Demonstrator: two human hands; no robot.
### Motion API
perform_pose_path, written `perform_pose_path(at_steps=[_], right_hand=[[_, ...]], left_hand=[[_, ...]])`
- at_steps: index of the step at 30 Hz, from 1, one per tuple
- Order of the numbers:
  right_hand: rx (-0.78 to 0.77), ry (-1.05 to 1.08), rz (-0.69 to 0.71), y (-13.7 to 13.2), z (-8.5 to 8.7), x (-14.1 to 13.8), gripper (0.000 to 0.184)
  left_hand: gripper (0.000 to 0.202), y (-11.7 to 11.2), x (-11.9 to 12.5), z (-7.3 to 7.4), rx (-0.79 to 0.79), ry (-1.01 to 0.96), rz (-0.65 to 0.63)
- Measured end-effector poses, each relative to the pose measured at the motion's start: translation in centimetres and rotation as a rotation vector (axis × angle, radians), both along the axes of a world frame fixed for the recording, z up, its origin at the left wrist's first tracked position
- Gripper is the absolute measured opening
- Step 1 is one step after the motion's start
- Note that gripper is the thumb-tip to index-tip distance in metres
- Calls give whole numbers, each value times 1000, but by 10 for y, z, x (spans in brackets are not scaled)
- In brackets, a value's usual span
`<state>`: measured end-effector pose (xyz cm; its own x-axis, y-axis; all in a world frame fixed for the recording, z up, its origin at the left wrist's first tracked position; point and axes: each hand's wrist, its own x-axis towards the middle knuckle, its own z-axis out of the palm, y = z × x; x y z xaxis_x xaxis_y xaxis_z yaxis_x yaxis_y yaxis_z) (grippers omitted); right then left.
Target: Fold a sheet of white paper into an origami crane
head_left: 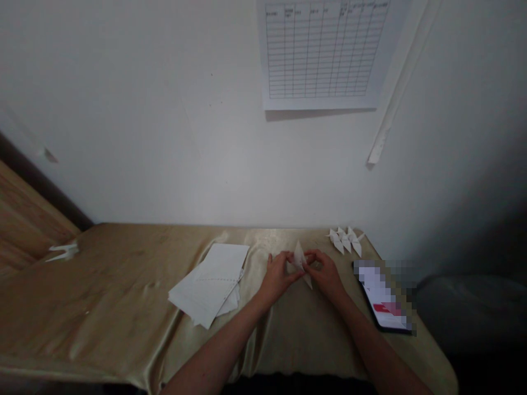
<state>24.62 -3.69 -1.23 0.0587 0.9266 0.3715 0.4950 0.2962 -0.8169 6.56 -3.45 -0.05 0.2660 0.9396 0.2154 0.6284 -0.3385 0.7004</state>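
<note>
Between my two hands is a small white folded paper (298, 253), pointed at its top and bottom. My left hand (280, 274) pinches its left side, thumb and fingertips on the paper. From the right, my right hand (325, 271) grips the other side with thumb and forefinger. Both hands are just above the cloth-covered table (288, 345). Several finished paper cranes (346, 240) stand in a row at the back right. A fanned stack of white paper sheets (214, 280) lies left of my hands.
A phone (382, 302) with a lit screen lies at the table's right edge. White scissors-like pieces (63, 251) lie at the far left. Behind the table rises a white wall (164, 137) with a printed table sheet (325, 55) on it.
</note>
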Motion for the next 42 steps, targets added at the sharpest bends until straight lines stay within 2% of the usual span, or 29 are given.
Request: perform_pose_path(at_steps=[10,16,21,30,34,37,42], right_hand=[[-12,-68,32,1,-3,4,18],[-10,-111,-8,2,-5,9,19],[0,-257,-21,1,-2,14,18],[6,-421,-2,-3,2,16,17],[23,-493,57,-5,5,14,28],[38,-552,121,-6,5,13,41],[24,-617,165,-8,3,10,42]], left_hand=[[52,1,0,-1,-21,-51,3],[53,5,-8,1,-92,-43,-70],[58,10,-18,3,-123,33,-132],[37,15,-31,13,-104,58,-153],[28,17,-34,13,-95,85,-131],[26,20,-38,12,-53,148,-159],[28,23,-46,11,-34,285,-235]])
